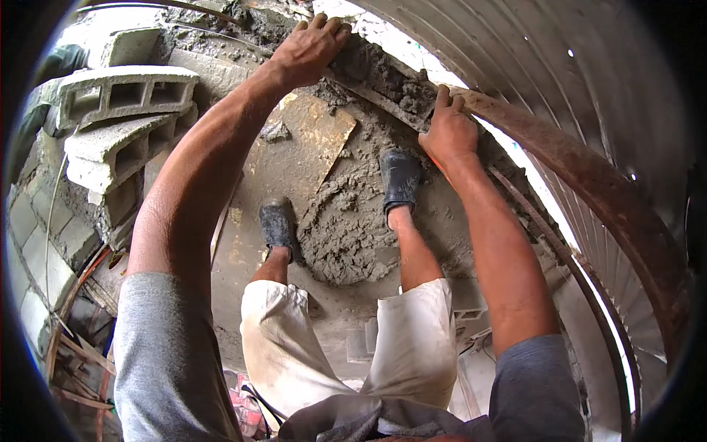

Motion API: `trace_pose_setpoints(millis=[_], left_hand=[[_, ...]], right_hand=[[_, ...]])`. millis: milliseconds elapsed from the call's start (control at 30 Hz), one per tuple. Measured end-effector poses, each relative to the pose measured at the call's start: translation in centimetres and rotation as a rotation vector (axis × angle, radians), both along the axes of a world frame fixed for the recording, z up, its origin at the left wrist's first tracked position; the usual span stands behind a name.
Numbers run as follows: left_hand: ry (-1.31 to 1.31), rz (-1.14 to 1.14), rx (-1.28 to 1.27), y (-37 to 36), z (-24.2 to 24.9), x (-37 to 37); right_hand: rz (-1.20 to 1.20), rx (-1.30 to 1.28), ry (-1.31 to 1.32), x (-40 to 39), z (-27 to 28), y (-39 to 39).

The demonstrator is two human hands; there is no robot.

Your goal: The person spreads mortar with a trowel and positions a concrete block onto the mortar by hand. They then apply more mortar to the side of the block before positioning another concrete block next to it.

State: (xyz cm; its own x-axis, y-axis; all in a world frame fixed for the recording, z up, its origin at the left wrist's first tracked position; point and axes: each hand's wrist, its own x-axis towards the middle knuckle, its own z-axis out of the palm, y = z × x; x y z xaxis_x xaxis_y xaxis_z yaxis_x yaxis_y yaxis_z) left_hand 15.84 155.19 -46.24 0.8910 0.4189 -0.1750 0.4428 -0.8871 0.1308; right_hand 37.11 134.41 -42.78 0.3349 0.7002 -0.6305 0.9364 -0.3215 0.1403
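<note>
At the top centre my left hand point(313, 48) is bent over a long narrow block form or ledge covered with wet grey mortar point(379, 74), its fingers pressed on the far edge. Farther right, my right hand point(451, 132) grips the near side of the same mortar-covered piece, fingertips curled over it. What lies under my fingers is hidden. Between my feet, a pile of wet mortar point(350, 228) spreads over the floor beside a stained flat board point(313, 136).
Hollow concrete blocks point(125, 96) are stacked at the left. Corrugated metal sheeting point(582, 74) and a curved rusty brown beam point(582, 166) run along the right. Dark shoes point(401, 177) stand on the floor. Sticks and debris point(85, 353) lie at the lower left.
</note>
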Motion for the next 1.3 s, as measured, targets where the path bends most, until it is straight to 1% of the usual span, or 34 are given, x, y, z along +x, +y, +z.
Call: trace_pose_setpoints(millis=[67,133,167,200,267,300,333,400,433,467,533,600,667,700,767,833,900,967,1033,1100,1167,1233,1300], left_hand=[[0.011,0.004,-0.006,-0.1,0.1,-0.1],[0.031,0.019,-0.058,0.0,-0.2,-0.2],[0.016,0.016,-0.030,0.0,-0.3,-0.3],[-0.002,0.009,-0.035,0.0,-0.6,-0.4],[-0.033,-0.004,0.040,0.0,-0.9,-0.3],[0.029,0.018,0.069,-0.3,-0.5,-0.2],[0.017,0.013,0.066,-0.8,0.4,0.4],[0.102,-0.038,0.164,-2.0,2.2,1.6],[0.147,-0.082,0.143,-2.9,3.0,2.6],[0.060,-0.110,0.113,-3.8,2.2,3.5],[0.150,-0.198,-0.058,-5.9,3.8,5.3],[0.104,-0.226,-0.073,-7.0,4.3,6.9],[0.089,-0.125,-0.181,-7.7,4.4,7.9],[-0.044,-0.126,-0.094,-7.9,2.9,7.9],[-0.024,-0.116,-0.104,-8.0,3.2,8.5],[-0.009,-0.080,-0.152,-8.1,3.8,9.2],[-0.003,-0.056,-0.193,-8.1,3.9,9.7],[0.006,-0.011,-0.223,-8.2,4.1,10.0],[-0.003,-0.004,-0.226,-8.2,3.1,10.2],[-0.001,0.006,-0.229,-8.4,2.4,10.1],[-0.016,-0.001,-0.174,-8.6,2.1,9.9],[-0.016,0.019,-0.179,-8.8,2.4,9.9],[-0.018,0.037,-0.184,-9.2,2.8,10.1]], right_hand=[[-0.025,0.106,0.025,-0.2,0.3,-0.1],[-0.034,0.077,0.016,-0.8,0.5,0.3],[-0.043,0.049,0.007,-0.7,0.6,0.3],[0.002,0.112,-0.024,-0.5,-0.3,-0.3],[-0.044,0.071,-0.004,-0.4,0.3,0.3],[-0.040,0.059,-0.005,-0.4,0.3,0.3],[-0.045,0.057,-0.017,-0.4,0.4,0.4],[-0.064,0.009,0.008,-0.4,0.6,0.6],[-0.069,0.006,0.006,-0.5,0.9,0.6],[-0.072,0.002,-0.003,-0.5,1.0,0.6],[-0.126,0.004,0.064,-0.4,1.1,0.8],[-0.133,0.033,0.062,-0.6,1.4,0.4],[-0.186,0.190,0.100,-0.9,1.5,-0.7],[-0.211,0.293,0.135,-1.4,2.3,-1.5],[-0.295,0.439,0.353,-3.0,6.4,-4.1],[-0.419,0.411,0.622,-3.8,10.2,-9.0],[-0.817,0.250,0.700,-4.3,12.9,-14.4],[-1.394,0.213,0.960,-2.0,12.1,-22.3],[-1.705,0.364,1.014,1.4,12.1,-26.5],[-1.654,0.563,0.879,4.6,12.9,-25.6],[-1.731,0.722,1.026,9.3,10.4,-25.3],[-1.613,0.841,0.922,11.9,9.4,-21.3],[-1.505,0.853,0.789,12.9,7.9,-17.3]])
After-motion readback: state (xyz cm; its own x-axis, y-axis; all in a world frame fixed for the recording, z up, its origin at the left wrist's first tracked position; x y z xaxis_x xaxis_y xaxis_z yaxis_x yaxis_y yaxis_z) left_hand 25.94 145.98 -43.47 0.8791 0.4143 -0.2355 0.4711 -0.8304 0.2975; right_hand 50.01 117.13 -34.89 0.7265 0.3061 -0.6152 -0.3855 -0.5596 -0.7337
